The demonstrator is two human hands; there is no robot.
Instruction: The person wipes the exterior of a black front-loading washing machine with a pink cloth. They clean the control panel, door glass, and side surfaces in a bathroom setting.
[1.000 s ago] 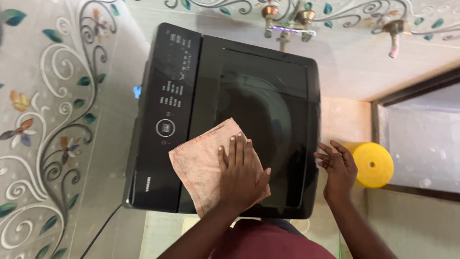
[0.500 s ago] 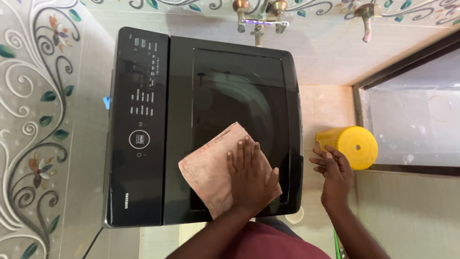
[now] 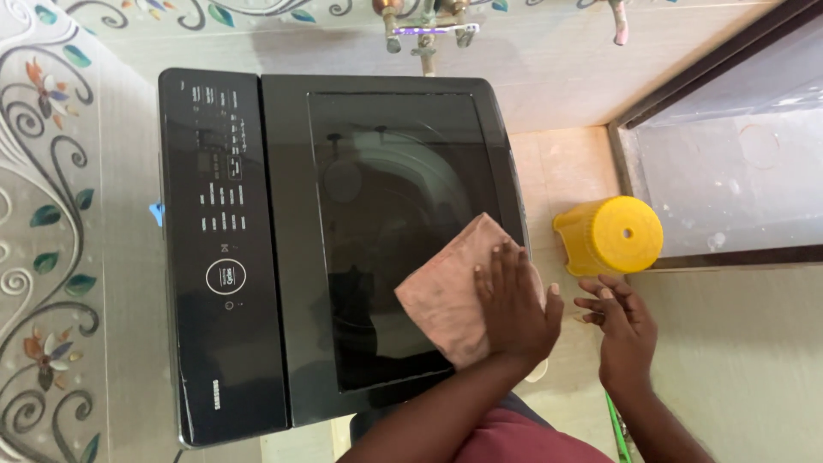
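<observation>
A black top-loading washing machine (image 3: 283, 343) fills the middle of the view, its dark glass lid (image 3: 386, 189) closed and its control panel (image 3: 219, 249) on the left. A pink cloth (image 3: 437, 296) lies on the lid's right edge. My left hand (image 3: 514, 304) presses flat on the cloth, fingers together. Just to the right of the machine, my right hand (image 3: 621, 326) hovers off it with fingers spread, holding nothing.
An upturned yellow plastic stool (image 3: 610, 233) stands on the tiled floor right of the machine, close to my right hand. Metal taps (image 3: 420, 21) stick out of the wall behind the machine. A dark-framed doorway (image 3: 729, 171) is at the right, and a patterned tile wall (image 3: 51, 214) at the left.
My left hand has slid the pink cloth rightward across the lid to its right edge. My right hand stays open beside the machine. The view has shifted.
</observation>
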